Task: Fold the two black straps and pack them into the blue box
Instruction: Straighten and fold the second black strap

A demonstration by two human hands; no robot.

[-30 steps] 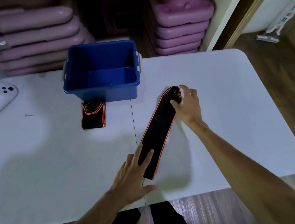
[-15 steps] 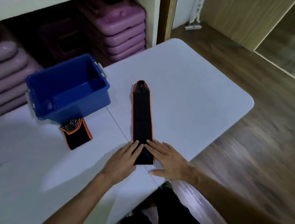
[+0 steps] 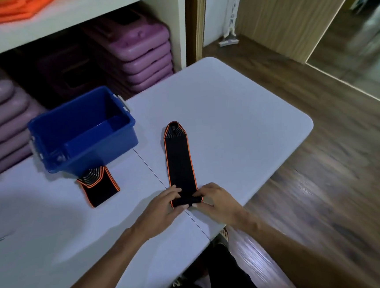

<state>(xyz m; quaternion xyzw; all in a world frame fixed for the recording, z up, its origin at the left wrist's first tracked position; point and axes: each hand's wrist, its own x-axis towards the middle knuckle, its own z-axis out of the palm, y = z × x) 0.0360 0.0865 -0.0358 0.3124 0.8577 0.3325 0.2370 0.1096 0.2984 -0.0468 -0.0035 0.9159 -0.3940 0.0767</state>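
On the white table (image 3: 238, 107), at its near edge, your left hand (image 3: 158, 212) and right hand (image 3: 215, 202) both pinch the near end of the long strap (image 3: 179, 163), fingers curled shut on a small first turn of it, thumbs tucked under where you cannot see them; the rest of that strap lies flat and straight, running away from you to its tapered far end, just right of the table's seam; it looks like soft, light, stretchy webbing with orange edging, so judge it floppy and apt to spring open; keep hold at both edges of the turned end and keep the edges aligned as you go; the folded strap (image 3: 98, 186) lies to the left, touching the near wall of the blue box (image 3: 116, 148), which sits open at the far left with nothing visible inside; neither strap is packed yet.
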